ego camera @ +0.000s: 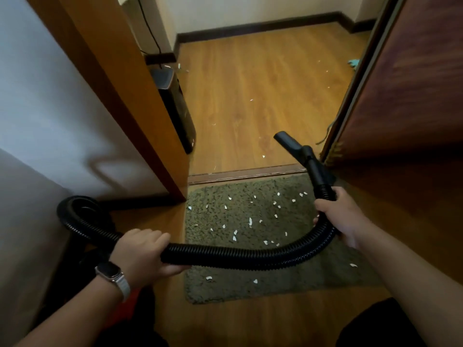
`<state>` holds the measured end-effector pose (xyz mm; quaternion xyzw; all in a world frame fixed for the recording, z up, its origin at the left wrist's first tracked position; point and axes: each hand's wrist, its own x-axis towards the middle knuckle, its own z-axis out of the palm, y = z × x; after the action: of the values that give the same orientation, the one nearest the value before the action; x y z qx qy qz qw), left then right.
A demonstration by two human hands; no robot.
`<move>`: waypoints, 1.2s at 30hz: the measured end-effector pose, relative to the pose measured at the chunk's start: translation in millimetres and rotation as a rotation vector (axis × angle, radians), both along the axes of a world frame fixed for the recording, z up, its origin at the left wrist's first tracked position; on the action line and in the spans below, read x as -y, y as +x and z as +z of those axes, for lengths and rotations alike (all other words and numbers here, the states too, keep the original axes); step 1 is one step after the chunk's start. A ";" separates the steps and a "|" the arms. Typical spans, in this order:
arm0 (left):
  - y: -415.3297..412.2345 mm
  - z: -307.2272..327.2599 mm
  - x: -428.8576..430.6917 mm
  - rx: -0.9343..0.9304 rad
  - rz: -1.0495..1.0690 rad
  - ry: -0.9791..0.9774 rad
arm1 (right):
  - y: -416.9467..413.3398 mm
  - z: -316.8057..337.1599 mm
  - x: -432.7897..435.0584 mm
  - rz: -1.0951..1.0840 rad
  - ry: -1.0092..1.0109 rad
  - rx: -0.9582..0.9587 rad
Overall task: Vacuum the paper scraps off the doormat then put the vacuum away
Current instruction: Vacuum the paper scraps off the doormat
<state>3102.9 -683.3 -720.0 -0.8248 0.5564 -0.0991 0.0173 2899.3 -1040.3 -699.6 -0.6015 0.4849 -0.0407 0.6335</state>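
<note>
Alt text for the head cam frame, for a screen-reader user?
A left hand and right hand hold a black corrugated vacuum hose over a green doormat strewn with white paper scraps; the right grips just below the nozzle, which is raised off the mat. More scraps lie on the wooden floor past the doorway.

Paper scraps [250,221] lie on the doormat [250,286] before the doorway; the hose [238,256] arcs above it, the door [406,96] to its right.
</note>
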 end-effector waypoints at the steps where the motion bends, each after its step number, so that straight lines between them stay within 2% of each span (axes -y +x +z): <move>1: -3.5 -1.4 6.4 0.010 -0.028 0.008 | -1.3 -7.6 8.0 0.045 0.032 -0.028; 5: -6.7 4.7 28.0 0.012 -0.145 -0.007 | -1.8 -27.3 26.1 0.177 0.075 -0.125; 7: -1.9 16.4 41.7 0.048 -0.161 -0.068 | -0.5 -30.5 30.6 0.163 0.095 -0.122; 10: 1.2 25.3 55.6 0.111 -0.024 -0.276 | -8.1 -37.1 36.4 0.073 0.214 -0.074; 12: 2.2 21.4 70.3 0.124 0.033 -0.338 | -13.9 -38.4 38.4 0.058 0.273 -0.068; 17: 10.5 7.8 117.0 -0.106 -0.035 -0.374 | -22.7 -37.3 35.2 0.132 0.409 -0.076; 19: 7.6 -4.9 131.8 -0.205 -0.073 -0.393 | -26.1 -43.9 35.0 0.184 0.405 -0.095; 22: -7.2 -29.3 144.3 -0.397 -0.127 -0.344 | -27.8 -46.2 34.5 0.363 0.224 -0.162; 26: -37.4 -51.9 141.3 -0.597 -0.180 -0.148 | -31.2 -37.6 25.6 0.515 0.014 -0.269; 31: -61.1 -48.7 121.8 -0.811 -0.170 0.016 | -25.0 -18.7 5.5 0.565 -0.242 -0.352; 36: -79.8 -55.0 102.0 -0.878 -0.250 0.328 | -18.5 -35.9 -12.6 0.851 -0.820 -0.618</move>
<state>3023.1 -785.3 -775.0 -0.7021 0.6141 0.3459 -0.1013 2880.9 -1027.7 -735.5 -0.9166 0.3100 0.2060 0.1461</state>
